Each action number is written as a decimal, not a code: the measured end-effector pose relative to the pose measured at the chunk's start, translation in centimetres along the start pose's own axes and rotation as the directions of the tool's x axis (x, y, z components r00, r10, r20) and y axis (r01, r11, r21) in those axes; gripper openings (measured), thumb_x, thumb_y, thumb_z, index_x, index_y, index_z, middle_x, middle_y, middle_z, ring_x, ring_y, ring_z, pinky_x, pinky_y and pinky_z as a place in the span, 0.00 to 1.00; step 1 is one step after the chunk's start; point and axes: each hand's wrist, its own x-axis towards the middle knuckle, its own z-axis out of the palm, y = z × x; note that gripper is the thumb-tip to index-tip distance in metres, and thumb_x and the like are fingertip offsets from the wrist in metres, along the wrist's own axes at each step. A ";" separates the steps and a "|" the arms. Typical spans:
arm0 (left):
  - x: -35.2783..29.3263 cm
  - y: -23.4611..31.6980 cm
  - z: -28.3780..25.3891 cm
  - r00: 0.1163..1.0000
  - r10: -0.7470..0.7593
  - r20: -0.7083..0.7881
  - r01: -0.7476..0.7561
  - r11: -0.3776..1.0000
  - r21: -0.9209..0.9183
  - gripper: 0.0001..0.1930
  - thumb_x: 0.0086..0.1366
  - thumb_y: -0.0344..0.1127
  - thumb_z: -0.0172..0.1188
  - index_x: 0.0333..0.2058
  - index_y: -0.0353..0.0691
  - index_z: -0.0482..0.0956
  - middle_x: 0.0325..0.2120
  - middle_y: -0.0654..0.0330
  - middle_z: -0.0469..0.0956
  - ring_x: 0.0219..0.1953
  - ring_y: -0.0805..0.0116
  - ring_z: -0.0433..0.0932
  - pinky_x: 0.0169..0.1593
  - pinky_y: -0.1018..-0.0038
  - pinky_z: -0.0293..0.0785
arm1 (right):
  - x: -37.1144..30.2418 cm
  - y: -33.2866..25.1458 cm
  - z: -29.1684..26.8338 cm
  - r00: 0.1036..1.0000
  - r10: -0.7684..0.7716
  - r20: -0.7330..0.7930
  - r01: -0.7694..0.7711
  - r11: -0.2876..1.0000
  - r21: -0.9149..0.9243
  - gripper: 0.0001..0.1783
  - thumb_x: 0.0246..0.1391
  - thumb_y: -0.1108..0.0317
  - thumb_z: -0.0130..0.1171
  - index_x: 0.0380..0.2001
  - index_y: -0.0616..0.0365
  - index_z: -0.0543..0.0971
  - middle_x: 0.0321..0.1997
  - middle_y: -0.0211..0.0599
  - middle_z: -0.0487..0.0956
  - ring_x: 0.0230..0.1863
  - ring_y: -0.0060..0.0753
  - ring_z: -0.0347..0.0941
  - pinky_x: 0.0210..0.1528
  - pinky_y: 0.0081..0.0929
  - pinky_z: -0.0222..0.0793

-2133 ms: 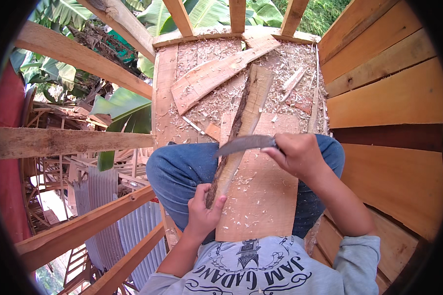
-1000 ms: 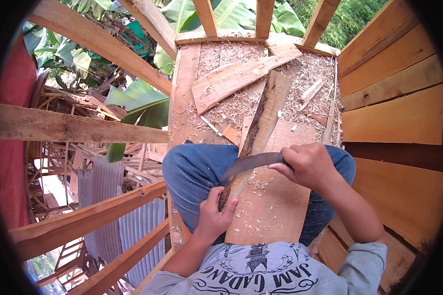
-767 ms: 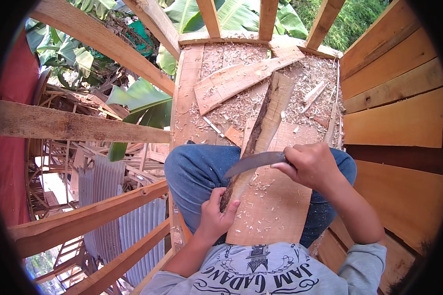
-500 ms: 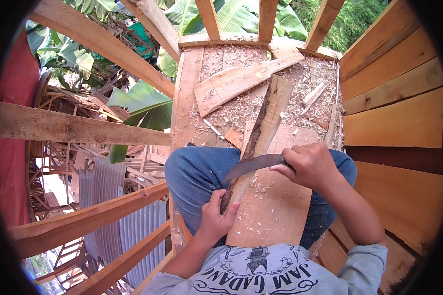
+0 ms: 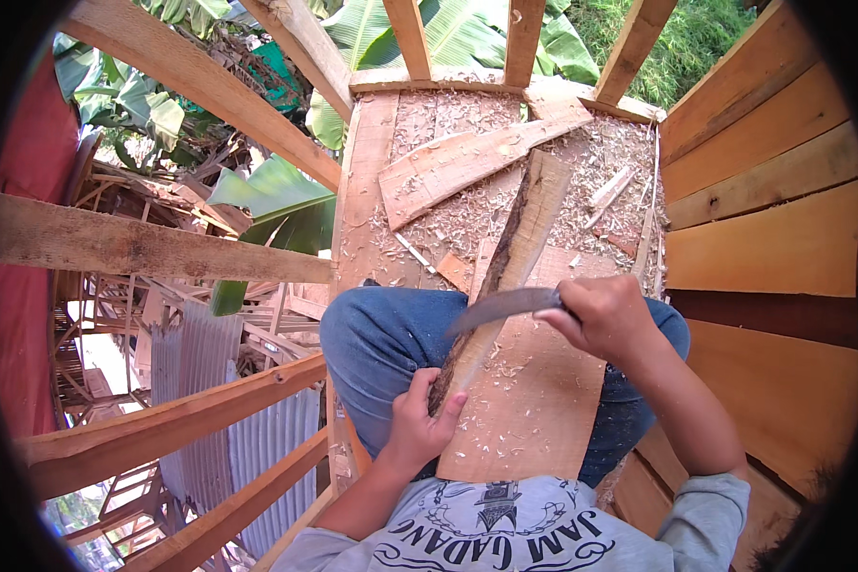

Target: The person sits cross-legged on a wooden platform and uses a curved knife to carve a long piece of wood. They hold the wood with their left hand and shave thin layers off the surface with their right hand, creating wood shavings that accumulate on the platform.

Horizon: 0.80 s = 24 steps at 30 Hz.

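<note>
A long rough strip of wood [image 5: 520,238] with dark bark along its left edge slants up and away from me. My left hand [image 5: 423,416] is closed round its near end, thumb on the right side. In my right hand [image 5: 602,315] is the handle of a curved machete [image 5: 505,306], its dark blade pointing left and lying across the strip at about mid-length. Whether the edge touches the wood cannot be made out. Beneath them a wide flat board [image 5: 534,400] rests between my jeans-clad knees, sprinkled with shavings.
Wood shavings [image 5: 448,114] litter the floor ahead, where a tapered plank [image 5: 477,167] and smaller offcuts [image 5: 610,188] lie. Slatted timber rails [image 5: 153,238] stand at left and far side, with open drop and corrugated sheets [image 5: 195,400] beyond. A plank wall [image 5: 763,229] closes the right.
My right hand and the machete have shifted slightly up and to the right along the strip. My left hand keeps its hold in nearly the same place.
</note>
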 end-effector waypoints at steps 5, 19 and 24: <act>-0.2 0.0 0.2 1.000 -0.003 -0.008 0.003 1.000 -0.002 0.14 0.60 0.36 0.61 0.38 0.33 0.69 0.21 0.52 0.77 0.24 0.67 0.80 0.27 0.74 0.72 | 0.6 2.1 -1.4 0.935 0.355 0.013 -0.353 0.923 0.152 0.23 0.54 0.54 0.58 0.16 0.62 0.71 0.11 0.48 0.66 0.14 0.48 0.66 0.20 0.37 0.60; 0.8 -1.0 -1.1 0.980 0.038 0.193 -0.008 0.988 -0.154 0.14 0.62 0.37 0.58 0.39 0.34 0.67 0.21 0.63 0.70 0.15 0.78 0.66 0.21 0.82 0.63 | -6.3 4.6 -1.4 0.870 0.491 -0.049 -0.479 0.865 0.152 0.20 0.56 0.58 0.56 0.22 0.68 0.75 0.08 0.39 0.63 0.12 0.24 0.59 0.17 0.29 0.53; 1.3 1.1 -3.9 0.732 -0.081 0.677 0.569 0.620 -0.541 0.23 0.65 0.54 0.49 0.38 0.36 0.62 0.18 0.68 0.59 0.14 0.83 0.57 0.16 0.86 0.54 | -8.4 5.4 -0.9 0.821 0.555 -0.137 -0.494 0.809 0.317 0.18 0.55 0.62 0.57 0.20 0.67 0.72 0.11 0.25 0.62 0.16 0.15 0.56 0.18 0.25 0.50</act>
